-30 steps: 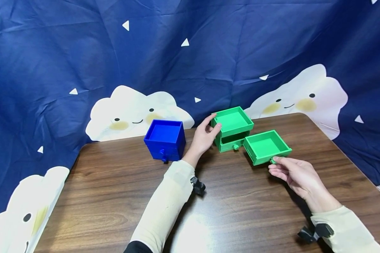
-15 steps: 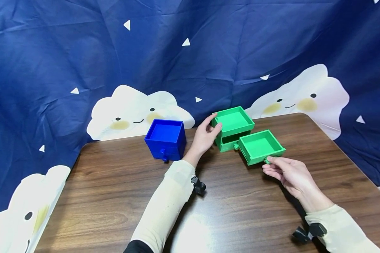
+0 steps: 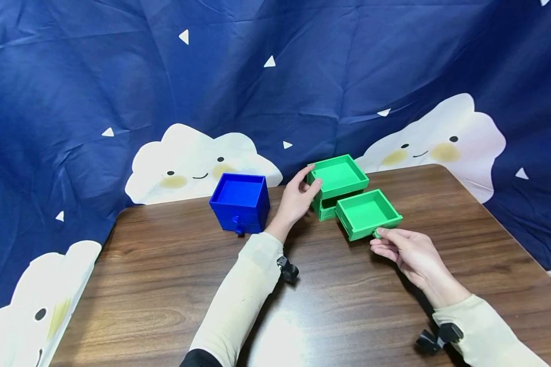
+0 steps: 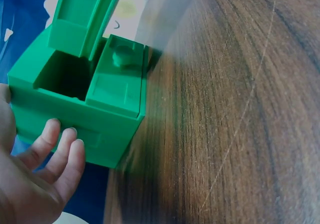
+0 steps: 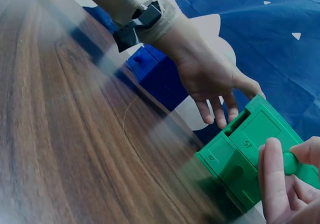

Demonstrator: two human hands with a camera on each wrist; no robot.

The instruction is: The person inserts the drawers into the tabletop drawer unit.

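Note:
A small green cabinet [image 3: 339, 176] with a tray-like top stands at the back of the table. My left hand [image 3: 295, 203] rests on its left side, thumb and forefinger at the top rim. In the left wrist view, the other fingers [image 4: 65, 154] lie loosely against or near the side wall. My right hand [image 3: 410, 253] pinches the round knob [image 3: 376, 234] of a green drawer [image 3: 360, 233], out in front of the cabinet's upper opening. The lower drawer [image 4: 115, 81] sits in the cabinet, its own knob showing. Numbers mark the drawer fronts in the right wrist view.
A blue cabinet [image 3: 240, 211] with knobs stands left of the green one, near my left forearm. The brown wooden table [image 3: 165, 285] ends at a blue curtain [image 3: 239, 76] printed with clouds. Each wrist carries a black camera [image 3: 287, 270].
My right hand has moved left with the green drawer, which now overlaps the cabinet's front and hides the lower knob in the head view. My left hand has stayed on the cabinet.

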